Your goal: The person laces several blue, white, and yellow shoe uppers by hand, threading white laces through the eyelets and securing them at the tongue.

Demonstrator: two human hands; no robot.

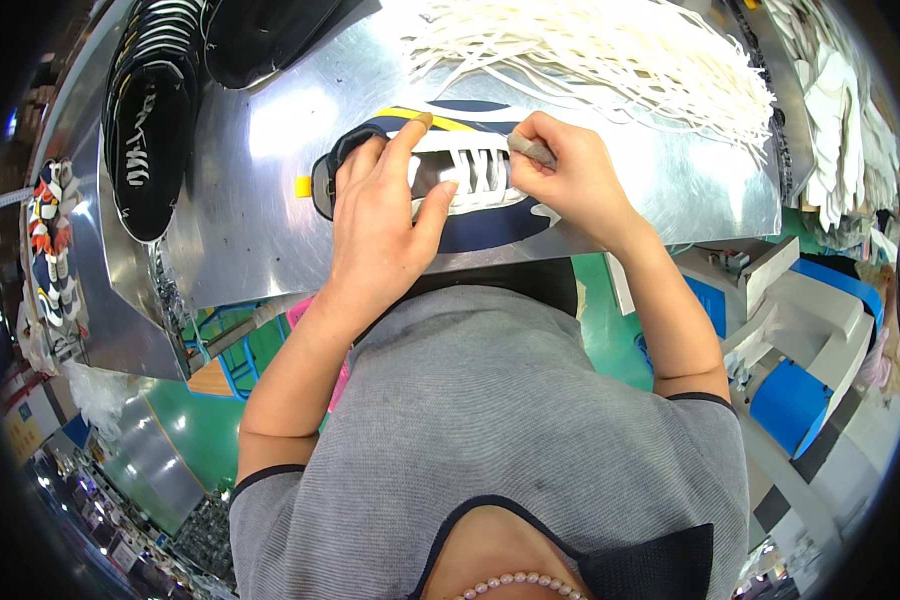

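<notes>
A navy and white shoe upper (490, 235) with a yellow stripe lies on a metal tabletop (245, 225), its heel toward the left. White laces (485, 170) cross its opening in several rows. My left hand (380, 220) spans the collar end, its fingers over the far side and the thumb at the opening's near edge. At the toe end of the lacing, my right hand (570, 185) is closed in a pinch. A short grey, stubby piece (533, 150) shows among its fingers; whether it is a finger wrap or a tool is unclear. What the fingertips grip is hidden.
Loose white laces (590, 55) are heaped at the far right. Black shoe pieces (150, 130) stand along the left edge, with another dark one (260, 40) beside them. Pale pieces (825, 110) hang beyond the right edge. A white and blue machine (800, 350) stands at lower right.
</notes>
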